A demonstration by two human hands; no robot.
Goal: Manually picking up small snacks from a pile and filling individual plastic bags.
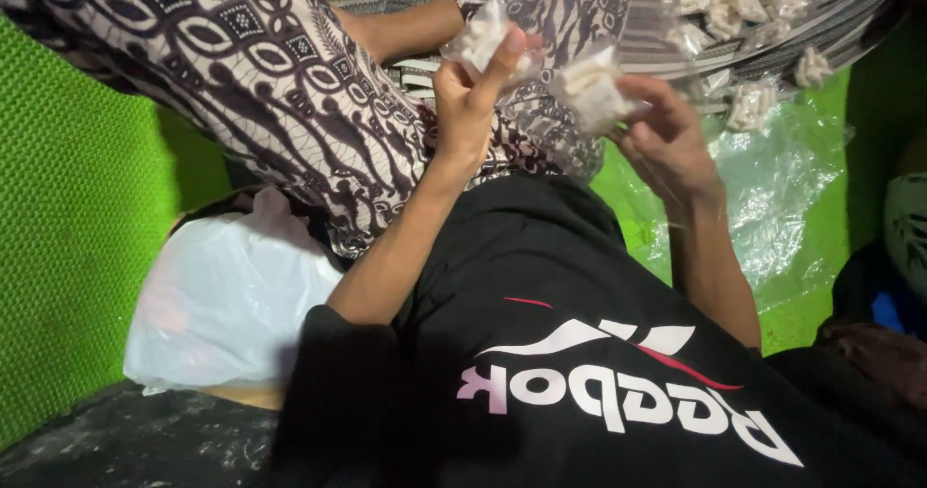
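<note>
The black shirt point(579, 353) with pale lettering is filling the bottom of the view, closest to the camera, worn by the person whose arms are reaching up from it. At the far left a green textured mat point(68, 237) is covering the floor, and beside it a white plastic bag point(227, 300) is lying bulging against a brown-and-cream patterned cloth point(261, 73) that is draping across the upper left. Moving right, the left hand point(470, 102) is rising near the middle, its fingers curling closed around a small clear packet of pale snack pieces point(486, 39), pinching it between thumb and fingertips at the top of the view. Just beside it, the right hand point(666, 140) is blurring with motion, its fingers gripping a second clear packet point(594, 92) of the same pale pieces, held a little lower and close to the first, not quite touching it. Farther right, a sheet of clear plastic point(772, 189) is lying crumpled on the green mat, and above it a round tray point(850, 15) is carrying more filled small packets point(753, 107) along its rim.
</note>
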